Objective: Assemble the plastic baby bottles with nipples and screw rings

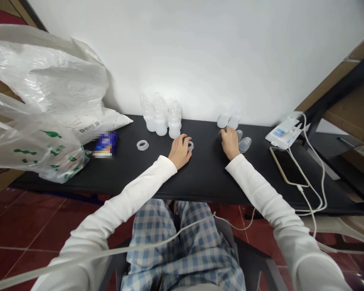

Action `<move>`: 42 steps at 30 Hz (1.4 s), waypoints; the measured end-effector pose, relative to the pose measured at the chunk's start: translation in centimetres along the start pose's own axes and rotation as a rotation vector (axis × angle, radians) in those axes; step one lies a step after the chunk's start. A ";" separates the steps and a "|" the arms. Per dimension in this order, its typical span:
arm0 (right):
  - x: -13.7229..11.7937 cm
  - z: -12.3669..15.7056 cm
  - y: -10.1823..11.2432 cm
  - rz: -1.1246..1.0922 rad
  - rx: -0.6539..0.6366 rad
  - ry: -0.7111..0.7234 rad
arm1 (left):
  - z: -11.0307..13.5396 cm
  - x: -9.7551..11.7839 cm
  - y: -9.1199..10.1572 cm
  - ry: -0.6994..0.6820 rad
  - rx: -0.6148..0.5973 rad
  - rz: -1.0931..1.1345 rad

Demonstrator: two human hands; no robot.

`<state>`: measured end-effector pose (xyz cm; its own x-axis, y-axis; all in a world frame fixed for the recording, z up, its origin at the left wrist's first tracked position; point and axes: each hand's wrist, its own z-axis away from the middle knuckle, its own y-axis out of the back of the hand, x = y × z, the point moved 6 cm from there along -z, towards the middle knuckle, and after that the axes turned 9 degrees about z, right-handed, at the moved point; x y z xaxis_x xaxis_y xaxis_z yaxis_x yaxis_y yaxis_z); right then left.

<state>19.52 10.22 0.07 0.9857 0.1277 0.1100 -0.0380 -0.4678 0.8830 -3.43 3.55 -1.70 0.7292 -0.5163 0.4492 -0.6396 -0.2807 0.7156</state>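
Note:
My left hand [180, 151] rests on the black table [124, 173], its fingers on a clear plastic ring [190, 145]. My right hand [229, 142] lies flat nearby, fingertips by a clear cap [245, 144] and a smaller clear piece [239, 134]. Several assembled translucent baby bottles [160, 117] stand against the wall behind my left hand. Two bottle bodies [228, 119] without tops stand behind my right hand. Another loose ring [142, 145] lies to the left.
Large plastic bags [42, 105] fill the table's left end, with a small blue packet [105, 144] beside them. A phone [288, 165] on a white cable and a white box [283, 132] lie at the right. Cardboard boxes stand at the far right.

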 end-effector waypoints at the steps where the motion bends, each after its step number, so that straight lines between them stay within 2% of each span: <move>1: -0.1 0.0 0.2 -0.013 0.009 0.003 | -0.1 -0.1 -0.1 0.037 0.014 -0.025; 4: -0.8 0.0 1.0 -0.106 0.051 0.010 | -0.7 -0.5 -0.8 0.148 -0.007 -0.044; 7: -1.8 0.3 1.8 -0.241 0.115 0.011 | -2.4 -0.2 -2.1 0.102 -0.081 0.067; 10: -2.5 0.8 2.2 -0.445 0.213 -0.005 | -4.5 -0.3 -3.2 0.156 -0.053 0.341; 13: -2.6 1.2 2.5 -0.601 0.311 -0.029 | -6.0 -1.2 -4.1 0.357 0.017 0.700; 16: -2.9 1.6 3.3 -0.709 0.389 0.011 | -6.5 -1.9 -4.4 0.527 0.056 1.008; 20: -4.0 2.0 4.0 -0.804 0.355 0.084 | -6.1 -1.7 -4.2 0.667 0.018 1.297; 23: -4.6 2.3 4.2 -0.823 0.323 0.113 | -5.7 -1.2 -3.9 0.692 -0.021 1.297; 27: -4.7 2.4 4.4 -0.858 0.347 0.129 | -5.4 -0.6 -3.9 0.684 -0.042 1.238; 34: -4.9 2.3 4.0 -0.829 0.315 0.133 | -4.6 0.5 -4.6 0.714 -0.077 1.392; 38: -4.7 2.1 3.1 -0.794 0.309 0.100 | -3.9 1.3 -4.8 0.744 -0.037 1.500; 42: -4.2 1.7 1.5 -0.799 0.228 0.010 | -3.7 1.4 -5.1 0.728 0.013 1.563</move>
<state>15.59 7.47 0.10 0.7002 0.5039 -0.5057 0.7079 -0.3983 0.5833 1.68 7.23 -2.75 -0.5870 0.1576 0.7941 -0.7935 0.0822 -0.6029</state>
